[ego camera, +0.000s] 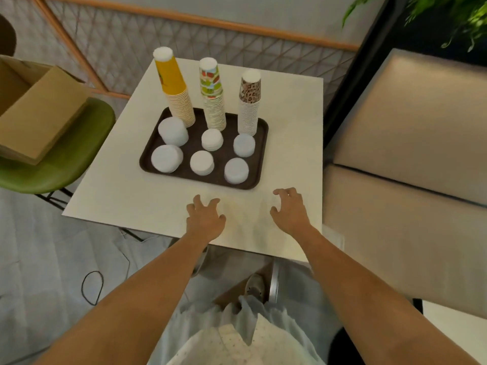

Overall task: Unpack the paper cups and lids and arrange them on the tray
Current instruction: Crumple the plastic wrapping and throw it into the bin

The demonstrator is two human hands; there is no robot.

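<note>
A dark brown tray (261, 164) lies on the white table (118, 191). At its back stand three upside-down cup stacks: yellow (175, 85), green-and-red patterned (212, 93) and brown patterned (249, 101). In front of them sit several short stacks of white lids, such as the front left lid stack (166, 158) and the front right lid stack (236, 170). My left hand (204, 219) and my right hand (290, 212) hover over the table's near edge, just in front of the tray. Both hold nothing, with fingers spread and loosely curled.
A cardboard box (39, 111) rests on a green chair (68, 164) to the left. A beige padded bench (411, 159) runs along the right side. A lattice screen (184, 46) stands behind the table. A black cable loop (92, 287) lies on the floor.
</note>
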